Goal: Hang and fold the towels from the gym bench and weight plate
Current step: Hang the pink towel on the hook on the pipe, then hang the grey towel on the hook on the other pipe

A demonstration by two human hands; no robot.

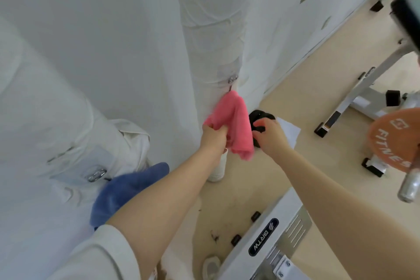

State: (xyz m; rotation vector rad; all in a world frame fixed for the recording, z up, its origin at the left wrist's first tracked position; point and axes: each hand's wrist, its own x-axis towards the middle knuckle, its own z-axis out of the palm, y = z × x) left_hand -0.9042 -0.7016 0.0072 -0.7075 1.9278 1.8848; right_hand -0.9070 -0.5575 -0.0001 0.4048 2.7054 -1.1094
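2 bare arms reach forward toward a white-draped wall. The left hand [213, 135] is closed around a bunch of the pink towel [234, 125], whose top corner sits at a small metal hook [233, 79] on a white-wrapped column [213, 29]; the rest of the cloth hangs down below the fist. Just to its right, the right hand [270, 132] curls its fingers onto a dark, crumpled black towel [261, 118] that lies against a white sheet [291, 130] near the foot of the wall; it is gripping that cloth. A blue towel [127, 191] hangs lower left, beside another metal clip [96, 175] on the white covering, partly hidden behind the left forearm. On the right stands the white frame of the gym bench [368, 88] on the beige floor [306, 88], and an orange weight plate [395, 136] marked FITNESS sits on a steel bar end. Near the bottom edge lies another white machine part labelled BIRTW [263, 237].
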